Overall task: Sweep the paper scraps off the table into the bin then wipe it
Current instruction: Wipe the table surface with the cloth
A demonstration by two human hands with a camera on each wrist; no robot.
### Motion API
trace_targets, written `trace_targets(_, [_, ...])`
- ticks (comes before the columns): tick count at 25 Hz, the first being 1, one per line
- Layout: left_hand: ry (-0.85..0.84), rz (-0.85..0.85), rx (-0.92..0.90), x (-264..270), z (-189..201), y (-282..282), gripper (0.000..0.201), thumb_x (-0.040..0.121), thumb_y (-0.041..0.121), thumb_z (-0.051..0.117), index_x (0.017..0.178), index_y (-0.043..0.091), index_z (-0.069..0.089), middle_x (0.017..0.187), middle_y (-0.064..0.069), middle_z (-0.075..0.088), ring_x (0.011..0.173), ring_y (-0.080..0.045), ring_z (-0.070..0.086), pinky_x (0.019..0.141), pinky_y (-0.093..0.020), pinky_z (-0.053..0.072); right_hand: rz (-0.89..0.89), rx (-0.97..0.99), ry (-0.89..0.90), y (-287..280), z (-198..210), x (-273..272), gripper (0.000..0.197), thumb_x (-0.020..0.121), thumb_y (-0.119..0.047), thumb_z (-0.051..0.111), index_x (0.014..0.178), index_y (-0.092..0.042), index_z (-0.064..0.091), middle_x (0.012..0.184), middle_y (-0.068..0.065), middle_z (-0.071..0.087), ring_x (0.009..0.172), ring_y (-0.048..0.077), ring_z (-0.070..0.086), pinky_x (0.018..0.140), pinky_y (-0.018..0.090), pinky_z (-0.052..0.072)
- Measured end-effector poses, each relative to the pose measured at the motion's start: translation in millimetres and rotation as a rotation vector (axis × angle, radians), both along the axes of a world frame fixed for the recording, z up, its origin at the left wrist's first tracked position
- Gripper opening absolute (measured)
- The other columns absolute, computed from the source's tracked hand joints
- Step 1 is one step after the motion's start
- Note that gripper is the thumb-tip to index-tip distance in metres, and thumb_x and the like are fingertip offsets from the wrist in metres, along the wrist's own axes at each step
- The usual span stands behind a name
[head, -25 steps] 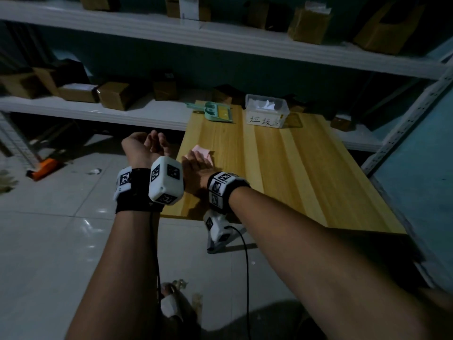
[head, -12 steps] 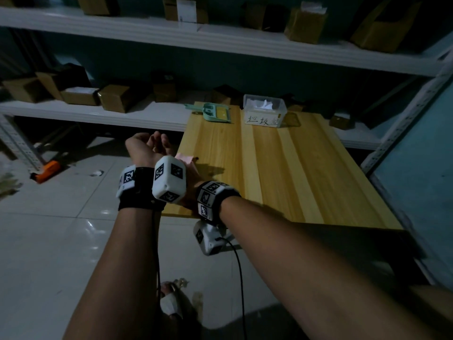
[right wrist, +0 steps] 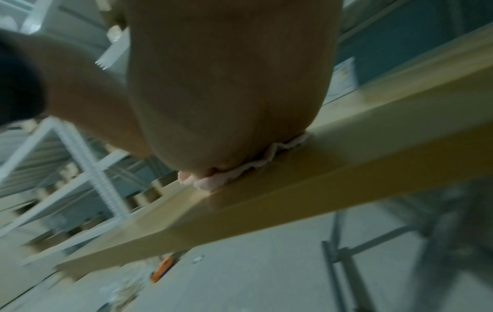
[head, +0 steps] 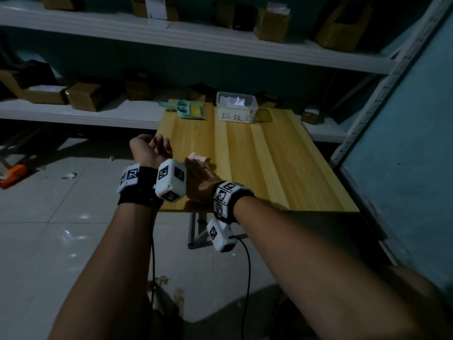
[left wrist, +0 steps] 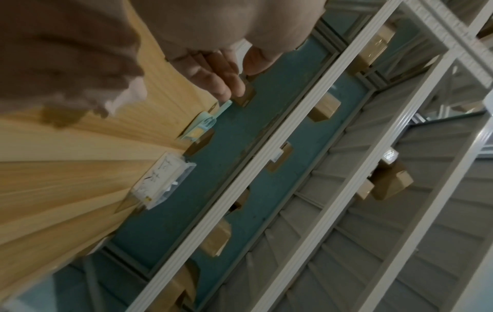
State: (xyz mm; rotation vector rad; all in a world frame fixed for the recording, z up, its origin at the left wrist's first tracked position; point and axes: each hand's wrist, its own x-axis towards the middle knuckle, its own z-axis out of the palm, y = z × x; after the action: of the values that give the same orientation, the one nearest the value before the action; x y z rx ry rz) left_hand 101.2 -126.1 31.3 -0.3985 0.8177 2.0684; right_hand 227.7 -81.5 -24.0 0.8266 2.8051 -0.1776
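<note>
My right hand presses flat on a pink cloth at the near left of the wooden table. In the right wrist view the palm covers the cloth close to the table's edge; the fingers are hidden. My left hand hovers palm up just off the left edge, fingers loosely curled and holding nothing. At the far end stands a clear labelled bin with white paper inside, and a green dustpan lies beside it.
White shelves with several cardboard boxes run behind and to the left of the table. A teal panel closes off the right side. An orange object lies on the tiled floor at left. The table's metal leg shows below the near edge.
My right hand slid the cloth left toward the table's edge, then back a little to the right. My left hand stayed beside the left edge.
</note>
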Motion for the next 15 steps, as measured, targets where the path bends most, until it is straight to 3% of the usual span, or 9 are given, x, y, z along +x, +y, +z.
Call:
trace_targets(2, [0.007, -0.03, 0.014, 6, -3, 2, 0.018, 0.093, 0.014, 0.043, 0.078, 0.007, 0.049, 0.06, -0.002, 0.051, 0.047, -0.014, 0.049, 0.047, -0.018, 0.04, 0.024, 0.046, -0.071, 18, -14, 14, 0.063, 0.105, -0.042, 0.017, 0.157, -0.014, -0.006, 0.164, 0.008, -0.013, 0.151, 0.025, -0.013, 0.122, 0.042, -0.007])
trace_targets(3, [0.017, -0.035, 0.013, 10, -4, 3, 0.018, 0.094, 0.013, 0.043, 0.079, 0.006, 0.05, 0.061, -0.002, 0.05, 0.044, -0.014, 0.049, 0.047, -0.018, 0.04, -0.043, 0.061, -0.059, 33, -20, 23, 0.061, 0.105, -0.043, 0.016, 0.157, -0.017, 0.0, 0.165, 0.007, -0.008, 0.152, 0.023, -0.008, 0.121, 0.038, -0.002])
trace_targets(5, [0.045, -0.05, 0.005, 19, -4, 2, 0.018, 0.094, 0.013, 0.041, 0.08, 0.006, 0.05, 0.062, -0.002, 0.05, 0.038, -0.013, 0.048, 0.047, -0.018, 0.04, -0.302, -0.117, -0.028, 48, -19, 49, 0.053, 0.105, -0.037, 0.011, 0.154, -0.025, 0.027, 0.163, 0.005, 0.019, 0.15, 0.021, 0.017, 0.118, 0.033, 0.019])
trace_targets(6, [0.061, -0.058, -0.005, 21, -4, 1, 0.018, 0.095, 0.013, 0.041, 0.081, 0.006, 0.05, 0.062, -0.002, 0.05, 0.037, -0.012, 0.048, 0.048, -0.018, 0.04, -0.326, -0.055, -0.052, 52, -14, 57, 0.055, 0.103, -0.035, 0.008, 0.152, -0.03, 0.033, 0.162, 0.002, 0.022, 0.15, 0.02, 0.018, 0.119, 0.035, 0.022])
trace_targets(8, [0.079, -0.066, -0.011, 25, -6, -2, 0.016, 0.094, 0.013, 0.041, 0.082, 0.006, 0.05, 0.062, -0.002, 0.049, 0.042, -0.012, 0.047, 0.049, -0.019, 0.041, -0.224, -0.009, -0.032, 61, -27, 80, 0.056, 0.102, -0.036, 0.007, 0.157, -0.026, 0.009, 0.165, 0.003, -0.009, 0.151, 0.023, -0.012, 0.123, 0.044, -0.003])
trace_targets(9, [0.077, -0.057, -0.005, 26, -8, -2, 0.016, 0.094, 0.013, 0.042, 0.082, 0.007, 0.049, 0.062, -0.002, 0.048, 0.045, -0.012, 0.046, 0.051, -0.019, 0.041, -0.266, -0.1, -0.006, 64, -24, 94, 0.057, 0.103, -0.038, 0.006, 0.158, -0.024, -0.001, 0.163, 0.002, -0.018, 0.149, 0.023, -0.021, 0.12, 0.043, -0.012])
trace_targets(15, [0.118, -0.075, -0.077, 22, -14, -9, 0.021, 0.093, 0.017, 0.043, 0.075, 0.008, 0.051, 0.061, -0.001, 0.052, 0.049, -0.014, 0.05, 0.044, -0.018, 0.039, -0.441, -0.091, -0.027, 104, -30, 162, 0.068, 0.091, -0.049, -0.002, 0.157, -0.029, -0.001, 0.163, 0.0, -0.02, 0.147, 0.023, -0.025, 0.121, 0.049, -0.01])
